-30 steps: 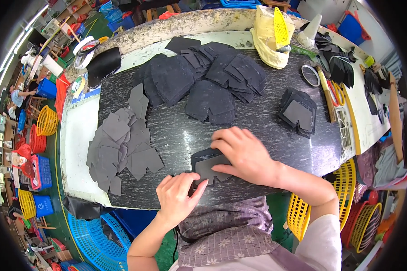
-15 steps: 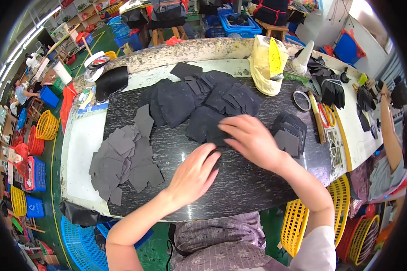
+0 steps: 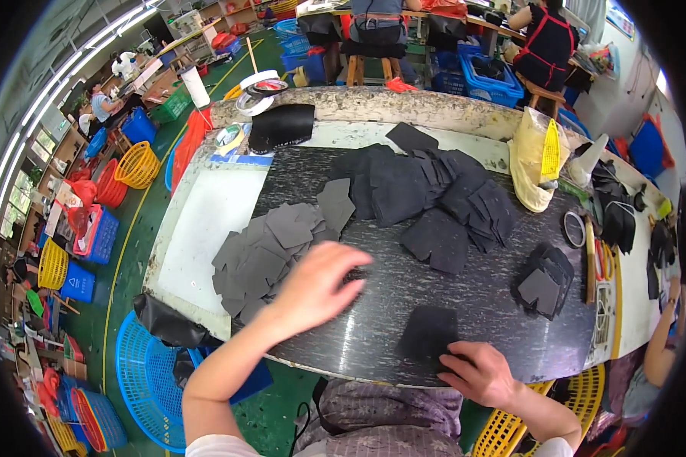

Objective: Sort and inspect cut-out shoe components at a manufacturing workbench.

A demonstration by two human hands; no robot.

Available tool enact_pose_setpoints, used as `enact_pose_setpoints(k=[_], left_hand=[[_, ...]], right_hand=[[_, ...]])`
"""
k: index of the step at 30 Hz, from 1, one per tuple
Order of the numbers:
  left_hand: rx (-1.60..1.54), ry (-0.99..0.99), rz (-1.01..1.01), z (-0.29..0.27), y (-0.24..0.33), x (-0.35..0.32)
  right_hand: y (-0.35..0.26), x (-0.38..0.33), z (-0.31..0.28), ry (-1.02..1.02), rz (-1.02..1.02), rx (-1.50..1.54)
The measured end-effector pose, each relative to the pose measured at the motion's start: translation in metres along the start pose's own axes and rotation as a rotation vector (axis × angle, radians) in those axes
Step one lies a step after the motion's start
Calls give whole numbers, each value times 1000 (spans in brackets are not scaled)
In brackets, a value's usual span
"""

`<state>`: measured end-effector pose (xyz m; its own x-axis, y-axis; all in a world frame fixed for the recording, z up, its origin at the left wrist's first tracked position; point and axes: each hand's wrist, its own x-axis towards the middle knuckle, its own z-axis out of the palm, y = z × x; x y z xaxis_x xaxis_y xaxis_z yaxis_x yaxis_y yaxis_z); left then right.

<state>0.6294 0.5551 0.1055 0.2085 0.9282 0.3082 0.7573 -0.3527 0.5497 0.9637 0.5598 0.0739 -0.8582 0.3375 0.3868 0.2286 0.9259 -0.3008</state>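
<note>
Black cut piece point(image 3: 429, 333) | under right fingers point(image 3: 456, 358) | table's near edge

dark fabric piece point(image 3: 428, 331) flat at table's near edge, grey pieces point(image 3: 270, 251) heaped left

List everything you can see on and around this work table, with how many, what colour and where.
Worktable: one, glossy black top with white edges, centre.
Grey cut pieces: a loose pile, count unclear, table left.
Black cut pieces: a larger overlapping pile, table far centre.
Small black stack: one, table right.
Single black piece: one, near edge, under the right hand's fingers.
Yellow bag: one, table far right.
Tape rolls: a few, white and black, far left corner.
Blue basket: one, floor lower left.
Yellow baskets: several, floor left.
Other people: several, seated at the far benches and the left.
Left hand: one, blurred, above the grey pile's edge.
Right hand: one, resting on the single black piece.
</note>
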Motion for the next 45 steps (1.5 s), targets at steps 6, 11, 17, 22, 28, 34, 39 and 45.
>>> enact_pose_setpoints(k=[6,11,17,22,28,34,39,45], left_hand=[[149,-110,-231,-32,-17,-57],[85,-89,-196,-16,-24,-53],[-574,61,-193,-6,-10,-48],[-1087,-4,-450,27,11,-24],[-1170,93,-458,19,27,-18],[-1157,230,-485,17,25,-9],[-1251,22,-403,43,49,-18],[-525,134,-103,58,82,-27]], right_hand=[[1,112,21,10,16,181],[22,175,81,-35,181,245],[25,146,44,-106,527,1115],[18,131,30,127,475,815],[2,108,-5,506,-81,243],[3,43,-22,693,595,1093],[2,30,-10,719,692,1211],[-15,24,5,640,719,1139]])
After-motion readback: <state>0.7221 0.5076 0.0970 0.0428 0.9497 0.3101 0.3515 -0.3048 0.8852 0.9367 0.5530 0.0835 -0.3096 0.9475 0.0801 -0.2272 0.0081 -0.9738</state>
